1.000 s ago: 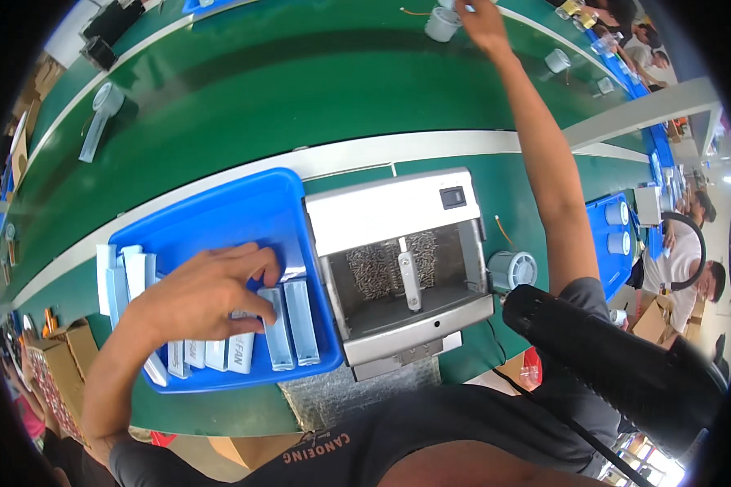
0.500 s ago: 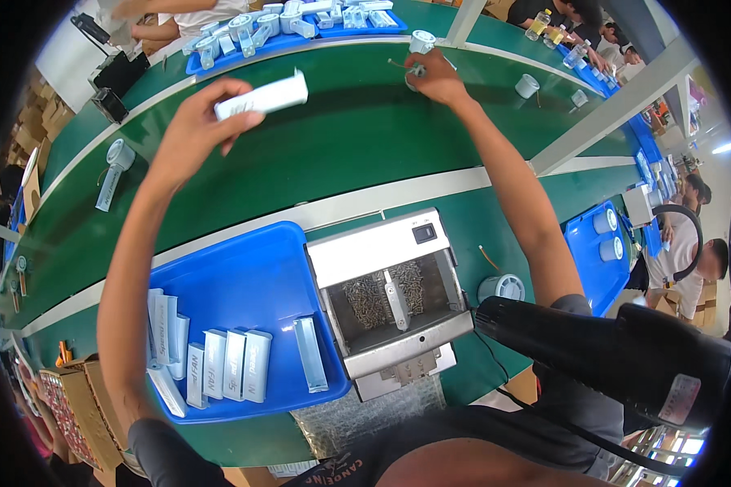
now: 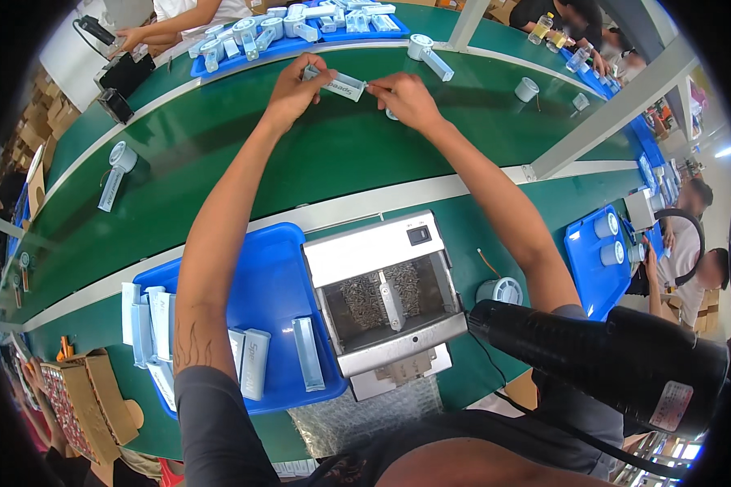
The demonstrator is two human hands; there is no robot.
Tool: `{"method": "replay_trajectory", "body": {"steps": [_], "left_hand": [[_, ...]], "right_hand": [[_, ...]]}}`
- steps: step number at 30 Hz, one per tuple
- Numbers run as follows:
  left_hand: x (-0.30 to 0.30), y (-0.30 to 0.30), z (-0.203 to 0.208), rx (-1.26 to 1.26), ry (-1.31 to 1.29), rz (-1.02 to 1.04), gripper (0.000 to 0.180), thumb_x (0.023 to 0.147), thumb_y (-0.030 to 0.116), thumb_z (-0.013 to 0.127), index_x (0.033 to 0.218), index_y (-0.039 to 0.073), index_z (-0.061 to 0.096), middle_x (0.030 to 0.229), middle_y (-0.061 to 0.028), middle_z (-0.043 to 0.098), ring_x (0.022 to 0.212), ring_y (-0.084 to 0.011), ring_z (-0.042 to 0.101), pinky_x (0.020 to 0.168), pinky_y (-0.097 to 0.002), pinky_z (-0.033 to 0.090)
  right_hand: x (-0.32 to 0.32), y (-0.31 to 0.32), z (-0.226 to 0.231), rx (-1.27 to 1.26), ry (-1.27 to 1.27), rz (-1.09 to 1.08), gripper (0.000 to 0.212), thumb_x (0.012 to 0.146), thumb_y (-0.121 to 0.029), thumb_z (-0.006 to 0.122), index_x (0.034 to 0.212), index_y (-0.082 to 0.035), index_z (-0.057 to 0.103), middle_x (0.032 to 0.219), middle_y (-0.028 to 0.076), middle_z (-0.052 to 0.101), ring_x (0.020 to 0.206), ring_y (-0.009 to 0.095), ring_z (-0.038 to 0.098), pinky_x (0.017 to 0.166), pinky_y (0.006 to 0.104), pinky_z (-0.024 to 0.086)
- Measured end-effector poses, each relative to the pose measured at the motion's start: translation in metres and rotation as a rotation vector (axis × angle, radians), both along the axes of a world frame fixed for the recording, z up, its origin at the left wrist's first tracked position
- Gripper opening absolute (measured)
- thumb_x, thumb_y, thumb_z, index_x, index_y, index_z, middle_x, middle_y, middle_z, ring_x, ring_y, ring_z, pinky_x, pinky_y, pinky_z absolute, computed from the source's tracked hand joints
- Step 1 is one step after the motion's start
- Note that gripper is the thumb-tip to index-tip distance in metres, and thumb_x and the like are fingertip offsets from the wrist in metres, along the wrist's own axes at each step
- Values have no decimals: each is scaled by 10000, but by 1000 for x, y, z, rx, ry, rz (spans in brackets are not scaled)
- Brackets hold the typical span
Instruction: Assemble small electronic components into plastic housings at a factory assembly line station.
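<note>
My left hand (image 3: 302, 91) grips a pale blue plastic handle shell (image 3: 345, 85), long and trough-shaped with print on its side. It is held nearly level above the green conveyor belt. At the shell's right end, my right hand (image 3: 408, 99) is closed in a pinch, its fingertips almost touching the shell. What the pinch holds is too small to make out. Part of a pale round piece (image 3: 391, 114) shows beneath the right hand, mostly hidden. Just beyond lies a fan (image 3: 420, 46) with its handle attached.
Nearer me stand a blue tray (image 3: 272, 252) of handle shells, a screw feeder (image 3: 374, 252) full of screws, and a fan head (image 3: 500, 291). A bulky black tool (image 3: 593, 353) juts in at right. Another fan (image 3: 115, 172) lies left on the belt. Co-workers sit around.
My left hand has moved right with the shell, which now tilts down to the right. My right hand has come left and nearer to meet it. A fan with handle now shows at the belt's far edge.
</note>
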State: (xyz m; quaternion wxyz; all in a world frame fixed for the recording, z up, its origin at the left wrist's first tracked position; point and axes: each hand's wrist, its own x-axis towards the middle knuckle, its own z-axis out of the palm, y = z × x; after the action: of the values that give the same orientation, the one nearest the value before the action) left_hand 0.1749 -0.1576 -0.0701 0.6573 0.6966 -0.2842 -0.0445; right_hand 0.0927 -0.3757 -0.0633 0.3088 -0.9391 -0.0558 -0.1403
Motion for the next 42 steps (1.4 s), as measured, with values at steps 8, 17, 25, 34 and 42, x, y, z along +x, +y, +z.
{"method": "replay_trajectory", "body": {"steps": [8, 17, 25, 34, 42], "left_hand": [[-2, -13, -2, 12, -145, 74, 267, 892, 108, 632, 1133, 107, 517, 824, -45, 561, 656, -134, 523, 599, -307, 426], [-11, -35, 17, 139, -555, 85, 280, 870, 41, 616, 1115, 86, 487, 992, -125, 545, 811, -248, 569, 721, -364, 465], [-4, -70, 20, 202, -589, -80, 315, 878, 10, 590, 1150, 118, 472, 1189, -131, 506, 964, -315, 580, 822, -396, 481], [-10, -85, -33, 284, -319, -108, 869, 665, 363, 899, 1311, -63, 503, 1255, -258, 599, 1124, -306, 635, 935, -365, 524], [-14, -89, -43, 228, -269, -96, 653, 703, 283, 886, 1218, -5, 607, 1077, -172, 719, 940, -265, 709, 867, -365, 555]], "right_hand": [[2, 5, 4, -56, 66, 72, 279, 909, -288, 602, 953, -67, 767, 713, 119, 690, 716, 288, 671, 754, 411, 525], [-5, -9, 0, -28, -17, 28, 396, 779, -232, 749, 1096, -2, 697, 924, 157, 709, 872, 299, 688, 816, 389, 533], [-3, -27, 17, -29, -167, 86, 486, 774, -309, 792, 1125, -5, 649, 1084, 125, 675, 886, 235, 628, 780, 364, 511], [6, -52, 22, 202, 0, 51, 419, 748, -287, 855, 1040, -36, 692, 971, 124, 716, 843, 238, 715, 762, 380, 581], [0, -50, 30, -110, -112, 143, 425, 797, -307, 821, 1107, -48, 691, 1102, 138, 716, 918, 287, 713, 825, 404, 560]]}}
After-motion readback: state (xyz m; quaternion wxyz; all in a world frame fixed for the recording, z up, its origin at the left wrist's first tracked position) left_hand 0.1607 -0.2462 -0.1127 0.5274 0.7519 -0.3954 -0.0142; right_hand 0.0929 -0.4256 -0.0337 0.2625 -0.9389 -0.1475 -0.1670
